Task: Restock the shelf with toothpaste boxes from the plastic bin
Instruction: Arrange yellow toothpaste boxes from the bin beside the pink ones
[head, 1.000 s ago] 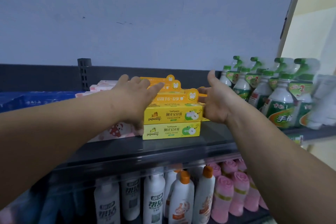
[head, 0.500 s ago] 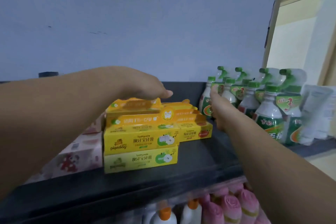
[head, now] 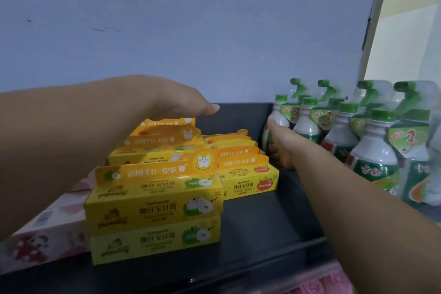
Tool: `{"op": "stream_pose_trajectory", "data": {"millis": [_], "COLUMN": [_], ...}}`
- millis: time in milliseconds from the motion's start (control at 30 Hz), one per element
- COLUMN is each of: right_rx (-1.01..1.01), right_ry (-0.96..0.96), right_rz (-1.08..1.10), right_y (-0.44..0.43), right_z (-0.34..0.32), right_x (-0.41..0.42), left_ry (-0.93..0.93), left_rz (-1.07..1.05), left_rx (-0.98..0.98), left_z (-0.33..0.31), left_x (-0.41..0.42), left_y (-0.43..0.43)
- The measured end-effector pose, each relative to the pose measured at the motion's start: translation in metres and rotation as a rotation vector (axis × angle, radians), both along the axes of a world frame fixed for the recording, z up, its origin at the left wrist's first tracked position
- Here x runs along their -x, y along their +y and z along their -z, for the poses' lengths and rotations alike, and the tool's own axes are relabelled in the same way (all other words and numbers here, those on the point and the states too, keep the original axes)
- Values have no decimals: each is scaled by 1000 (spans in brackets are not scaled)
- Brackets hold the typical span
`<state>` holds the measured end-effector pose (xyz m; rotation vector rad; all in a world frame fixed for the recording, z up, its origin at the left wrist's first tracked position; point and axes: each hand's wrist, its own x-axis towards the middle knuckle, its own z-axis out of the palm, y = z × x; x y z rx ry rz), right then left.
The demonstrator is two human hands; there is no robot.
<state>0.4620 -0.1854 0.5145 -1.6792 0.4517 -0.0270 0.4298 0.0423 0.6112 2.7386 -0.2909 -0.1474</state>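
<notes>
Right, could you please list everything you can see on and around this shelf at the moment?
toothpaste boxes: at least six, yellow with orange tabs, stacked mid-shelf
pink boxes: count unclear, pink and white, left of the toothpaste boxes
spray bottles: several, white with green caps, right end of the shelf
shelf: one, dark grey, under all of these
wall: one, pale blue, behind the shelf
pink items: a few, pink, blurred, below the shelf at bottom right
left hand: one, above the rear toothpaste boxes
right hand: one, between the toothpaste boxes and the spray bottles
</notes>
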Motion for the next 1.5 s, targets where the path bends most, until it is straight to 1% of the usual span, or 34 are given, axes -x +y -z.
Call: {"op": "stream_pose_trajectory", "data": {"millis": [100, 200, 267, 333, 400, 467, 533, 633, 700, 767, 800, 833, 867, 933, 1000, 1100, 1233, 1333, 1400, 1500], "right_rx": [-122, -101, -116, -122, -72, -71, -82, -156, -243, -265, -227, -136, -2, 364, 668, 940, 1173, 1320, 1387, 1374], "right_ry": [52, 85, 100, 89, 53, 27, 34, 51, 66, 63, 56, 34, -10, -151, -344, -538, -617, -652, -676, -663], "right_rz": [-122, -261, -272, -239, -197, -165, -211, -343, -388, -400, -371, -303, -223, -117, -153, -228, -246, -225, -220, -255], "right_y": [3, 4, 2, 0, 1, 3, 7, 2, -4, -4, -1, 5, 11, 29, 50, 82, 115, 140, 160, 192], "right_z": [7, 11, 9, 5, 2, -1, -2, 1, 5, 3, 1, -3, -8, -20, -31, -43, -55, -68, -76, -83], "right_x": [-13, -21, -23, -28, -33, -39, -42, -48, -51, -47, -42, -38, -34, -25, -14, 7, 36, 61, 77, 96], "left_ry": [-15, -28, -44, -51, -32, 9, 64, 110, 92, 52, 39, 32, 22, -29, -129, -289, -494, -599, -616, -587], "left_rz": [-16, -26, -28, -27, -24, -30, -43, -63, -64, -51, -45, -43, -41, -15, 18, 60, 56, 40, 22, -3], "left_rx": [15, 30, 23, 12, 10, 6, -9, -44, -52, -68, -71, -65, -64, -109, -165, -185, -292, -359, -357, -296], "left_z": [0, -1, -1, -1, 0, 1, 6, 12, 15, 16, 16, 15, 15, 13, 14, 16, 13, 9, 7, 4], "left_x": [-6, -10, -11, -14, -18, -23, -28, -33, -34, -35, -34, -33, -32, -28, -21, -8, 21, 43, 55, 73], "left_y": [2, 4, 4, 3, 2, 2, 3, 8, 13, 17, 20, 22, 25, 31, 39, 56, 88, 118, 142, 180]}}
